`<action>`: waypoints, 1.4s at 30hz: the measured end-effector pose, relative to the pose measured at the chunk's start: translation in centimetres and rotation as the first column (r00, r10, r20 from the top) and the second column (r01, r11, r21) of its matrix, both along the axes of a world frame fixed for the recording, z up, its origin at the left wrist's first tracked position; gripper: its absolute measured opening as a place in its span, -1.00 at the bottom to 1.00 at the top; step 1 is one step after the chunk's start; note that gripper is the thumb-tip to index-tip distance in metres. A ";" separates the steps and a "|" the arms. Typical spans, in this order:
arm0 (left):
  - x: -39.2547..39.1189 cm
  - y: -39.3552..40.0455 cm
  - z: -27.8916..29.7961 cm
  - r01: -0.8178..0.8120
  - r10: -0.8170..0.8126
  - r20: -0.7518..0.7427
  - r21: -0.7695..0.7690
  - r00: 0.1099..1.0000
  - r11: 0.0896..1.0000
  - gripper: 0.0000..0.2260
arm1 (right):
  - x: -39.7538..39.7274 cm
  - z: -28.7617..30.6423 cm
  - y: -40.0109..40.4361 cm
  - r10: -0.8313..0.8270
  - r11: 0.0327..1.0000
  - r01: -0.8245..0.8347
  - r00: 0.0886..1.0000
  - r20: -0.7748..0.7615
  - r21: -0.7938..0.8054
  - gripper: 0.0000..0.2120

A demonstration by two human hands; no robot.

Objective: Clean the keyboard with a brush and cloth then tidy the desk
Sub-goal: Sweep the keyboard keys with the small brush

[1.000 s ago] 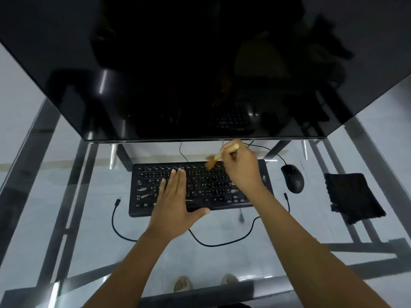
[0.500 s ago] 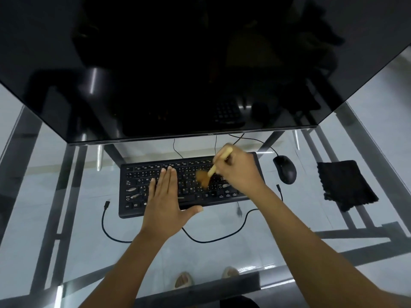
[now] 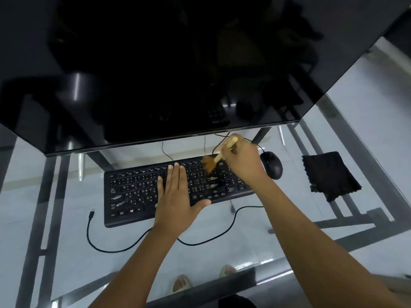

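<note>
A black keyboard [image 3: 135,194] lies on the glass desk [image 3: 289,245] below the monitor. My left hand [image 3: 175,196] rests flat on its middle keys, fingers straight and together. My right hand [image 3: 241,160] grips the pale wooden handle of a small brush [image 3: 210,164]. The brown bristles touch the upper right keys. Pale dust smudges show on several keys at the left and right ends. A black cloth [image 3: 330,175] lies flat on the desk at the right, apart from both hands.
A large dark monitor [image 3: 178,70] overhangs the back of the desk. A black mouse [image 3: 271,164] sits right of the keyboard. A loose black cable [image 3: 97,241] with a USB plug curls in front. The desk's dark front frame [image 3: 222,283] runs below my arms.
The brush has swept from the middle right keys up to the keyboard's top right rows. My left hand has stayed flat on the keys. The view has shifted slightly.
</note>
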State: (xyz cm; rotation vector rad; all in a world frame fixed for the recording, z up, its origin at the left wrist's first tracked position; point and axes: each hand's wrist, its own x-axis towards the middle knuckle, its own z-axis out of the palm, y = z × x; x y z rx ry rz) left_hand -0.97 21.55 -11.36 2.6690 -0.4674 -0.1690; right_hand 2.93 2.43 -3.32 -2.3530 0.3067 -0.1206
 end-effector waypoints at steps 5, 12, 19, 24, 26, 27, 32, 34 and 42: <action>0.4 -2.0 0.0 0.048 -0.048 0.017 0.018 0.999 0.999 -0.05 | -0.3 0.4 -1.9 0.019 0.999 -0.018 0.999 -0.029 0.039 -0.92; 0.2 -3.0 -0.8 0.099 -0.100 0.003 0.068 0.995 0.993 -0.02 | -1.1 0.9 -3.7 0.036 0.999 -0.033 0.995 -0.092 0.032 -0.89; 0.2 -3.0 -0.7 0.107 -0.108 0.008 0.072 0.994 0.992 -0.04 | -1.5 0.6 -4.9 0.013 1.000 -0.009 0.991 -0.133 0.029 -0.89; 0.2 -2.8 -0.7 0.106 -0.106 0.001 0.060 0.994 0.993 -0.05 | -1.4 0.9 -5.0 -0.120 0.993 0.120 0.993 0.012 0.014 -0.90; 0.2 -2.7 -0.7 0.113 -0.113 -0.006 0.073 0.994 0.991 -0.05 | -1.5 1.1 -4.6 -0.023 1.000 0.023 0.994 -0.107 -0.004 -0.89; 0.2 -2.6 -0.8 0.116 -0.115 -0.011 0.077 0.993 0.990 -0.05 | -1.6 1.0 -4.4 -0.025 0.999 0.021 0.996 -0.088 -0.040 -0.89; 0.4 -1.7 0.3 0.114 -0.114 0.005 -0.071 0.993 0.991 -0.11 | -1.5 1.0 -3.3 -0.134 0.981 0.123 0.989 0.063 0.153 -0.95; 0.5 -0.7 0.7 0.078 -0.075 0.036 -0.105 0.997 0.991 -0.14 | -1.5 0.4 -2.1 -0.026 0.984 0.028 1.000 -0.013 0.174 -0.95; -0.3 4.1 0.0 -0.065 0.067 0.016 -0.113 0.998 0.992 -0.14 | -0.2 -0.2 2.2 0.159 0.978 -0.160 0.987 0.018 0.133 -0.95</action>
